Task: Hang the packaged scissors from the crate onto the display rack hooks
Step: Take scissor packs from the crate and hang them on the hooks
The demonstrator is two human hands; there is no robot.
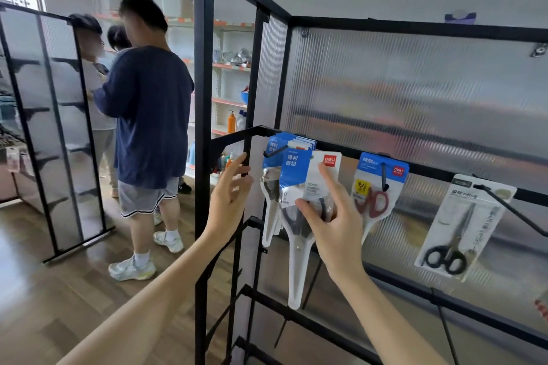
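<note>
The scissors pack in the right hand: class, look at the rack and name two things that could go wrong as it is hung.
1. The right hand pinches the scissors pack low down, so its top hole may miss the hook and the pack could slip and drop.
2. That hook already carries a stack of blue packs; pushing another on might jam or knock them. The left hand hovers open beside the rack frame, steadying nothing.

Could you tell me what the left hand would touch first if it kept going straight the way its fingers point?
Probably the black metal upright of the display rack: the open left hand has fingertips pointing up and right, already level with it. Depth is unclear, so it might pass in front and reach the blue-and-white scissors packs on the hook.
</note>
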